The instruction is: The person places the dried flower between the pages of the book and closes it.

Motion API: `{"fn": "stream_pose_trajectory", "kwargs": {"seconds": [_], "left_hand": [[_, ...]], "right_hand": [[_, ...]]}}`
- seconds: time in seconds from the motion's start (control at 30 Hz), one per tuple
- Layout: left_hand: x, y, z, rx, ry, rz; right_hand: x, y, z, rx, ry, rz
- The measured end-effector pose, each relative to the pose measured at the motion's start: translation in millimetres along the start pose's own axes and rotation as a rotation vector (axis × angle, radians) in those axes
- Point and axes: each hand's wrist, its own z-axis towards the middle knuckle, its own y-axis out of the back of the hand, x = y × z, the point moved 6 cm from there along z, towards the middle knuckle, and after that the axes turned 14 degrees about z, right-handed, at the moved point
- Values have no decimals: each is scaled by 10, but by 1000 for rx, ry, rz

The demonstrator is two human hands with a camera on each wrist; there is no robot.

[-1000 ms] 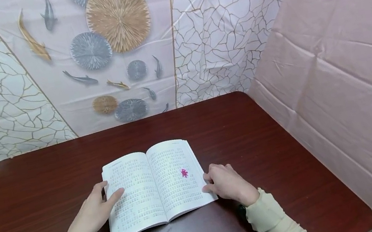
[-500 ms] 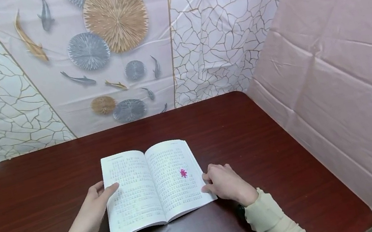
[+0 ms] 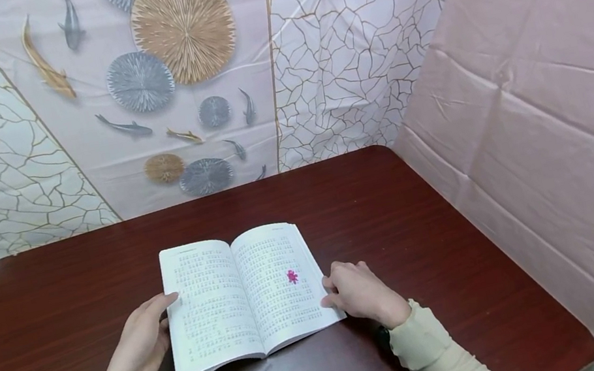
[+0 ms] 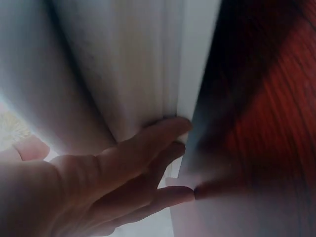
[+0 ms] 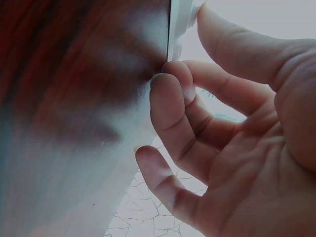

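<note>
An open book (image 3: 216, 322) with printed pages lies on the dark red table, a small pink splash-shaped mark (image 3: 292, 276) on its right page. At its left edge, my left hand (image 3: 137, 346) holds the pages with the thumb on top. The left wrist view shows this hand's fingers (image 4: 143, 148) under raised pages, against the page edges. My right hand (image 3: 365, 296) grips the book's right edge, thumb on the page. In the right wrist view, the thumb (image 5: 237, 47) and curled fingers meet at that edge; the little finger stands apart.
The table (image 3: 434, 254) has rounded corners and stretches out around the book. A patterned cloth (image 3: 337, 72) with fish and round motifs hangs behind it. Plain pinkish cloth (image 3: 562, 132) closes off the right side.
My left hand's thumb has slid outward to the left page's edge, and its fingers have gone below. The left pages have shifted slightly, with their lower corner raised. The right hand stays put.
</note>
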Motion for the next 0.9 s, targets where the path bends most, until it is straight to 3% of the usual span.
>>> {"fn": "stream_pose_trajectory", "kwargs": {"seconds": [0.47, 0.73, 0.9], "left_hand": [[-43, -43, 25, 32, 15, 44], [-78, -39, -19, -27, 24, 121], [-150, 61, -117, -70, 33, 178]], "right_hand": [[-11, -2, 4, 0, 5, 18], [-21, 3, -1, -2, -7, 25], [-57, 23, -13, 2, -30, 55]]}}
